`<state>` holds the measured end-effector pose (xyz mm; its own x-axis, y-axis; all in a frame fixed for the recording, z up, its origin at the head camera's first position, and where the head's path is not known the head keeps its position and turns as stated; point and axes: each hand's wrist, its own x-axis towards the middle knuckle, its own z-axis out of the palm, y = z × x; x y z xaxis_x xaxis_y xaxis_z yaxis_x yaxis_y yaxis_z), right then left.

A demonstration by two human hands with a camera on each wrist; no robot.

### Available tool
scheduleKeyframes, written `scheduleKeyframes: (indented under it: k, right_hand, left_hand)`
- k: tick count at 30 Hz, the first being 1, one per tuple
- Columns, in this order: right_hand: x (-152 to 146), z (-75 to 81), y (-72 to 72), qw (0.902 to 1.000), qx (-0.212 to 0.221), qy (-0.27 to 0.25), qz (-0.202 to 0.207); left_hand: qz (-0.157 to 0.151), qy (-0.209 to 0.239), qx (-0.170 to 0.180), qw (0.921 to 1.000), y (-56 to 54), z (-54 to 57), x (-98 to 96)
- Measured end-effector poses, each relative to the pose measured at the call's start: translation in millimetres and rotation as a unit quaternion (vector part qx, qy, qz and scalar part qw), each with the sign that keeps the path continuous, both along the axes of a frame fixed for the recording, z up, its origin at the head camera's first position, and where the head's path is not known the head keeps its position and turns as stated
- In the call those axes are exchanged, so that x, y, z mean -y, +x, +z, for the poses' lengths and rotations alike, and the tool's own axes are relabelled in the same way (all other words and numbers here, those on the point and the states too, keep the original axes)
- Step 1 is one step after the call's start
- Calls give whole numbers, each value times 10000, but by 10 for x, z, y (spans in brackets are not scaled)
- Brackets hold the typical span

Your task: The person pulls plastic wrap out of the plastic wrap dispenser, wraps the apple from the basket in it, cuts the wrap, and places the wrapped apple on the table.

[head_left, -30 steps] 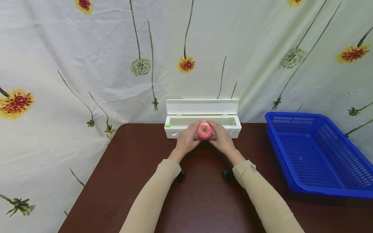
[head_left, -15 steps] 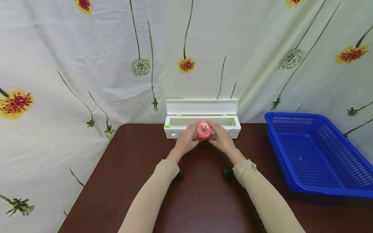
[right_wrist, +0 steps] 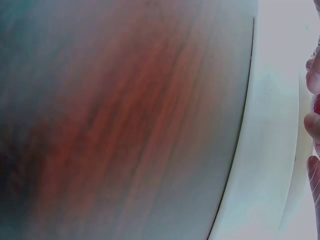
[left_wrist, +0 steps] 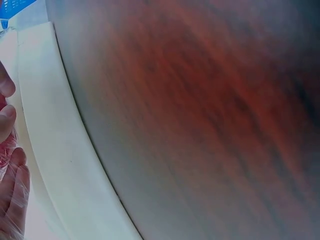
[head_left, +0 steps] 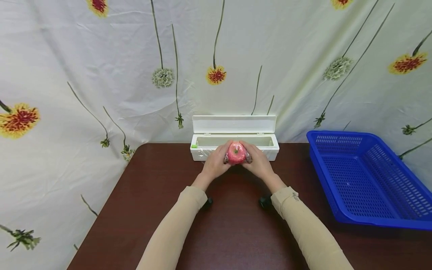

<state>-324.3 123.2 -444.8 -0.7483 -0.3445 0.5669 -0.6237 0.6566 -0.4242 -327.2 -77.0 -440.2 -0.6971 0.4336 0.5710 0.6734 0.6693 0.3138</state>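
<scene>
A red apple (head_left: 236, 152) is held between both hands in front of the white cling film dispenser (head_left: 270, 152). My left hand (head_left: 214, 162) grips its left side and my right hand (head_left: 258, 161) its right side, fingertips meeting near the top of the fruit. Shiny cling film (head_left: 206, 153) covers the apple and stretches over the dispenser's front. In the left wrist view, film lies over fingers (left_wrist: 15, 195) at the left edge, with a sliver of red apple beside them. Only fingertips (right_wrist: 313, 125) show at the right edge of the right wrist view. The dispenser's lid (head_left: 234, 124) stands raised.
A blue plastic basket (head_left: 354, 221) with slotted walls stands on the right of the dark brown table (head_left: 158, 187). Behind the table hangs a white flowered cloth (head_left: 135, 48). Dark wrist devices (head_left: 265, 202) sit beneath the sleeves.
Both hands stay almost in place, gripping the apple. The apple shifts very slightly between them, and the dark bunched bits beside it show a little more.
</scene>
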Motion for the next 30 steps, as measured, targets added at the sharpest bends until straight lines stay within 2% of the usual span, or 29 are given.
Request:
scheduleKeyframes:
  k: [12,30]
  right_hand:
    - [-6,4,47,10000,59,44,14]
    - [-39,13,82,9996,143,110,222]
  left_hand:
    - [-70,-12,38,10000,30,-1,19]
    - [-192,-142,381,9990,96,32,57]
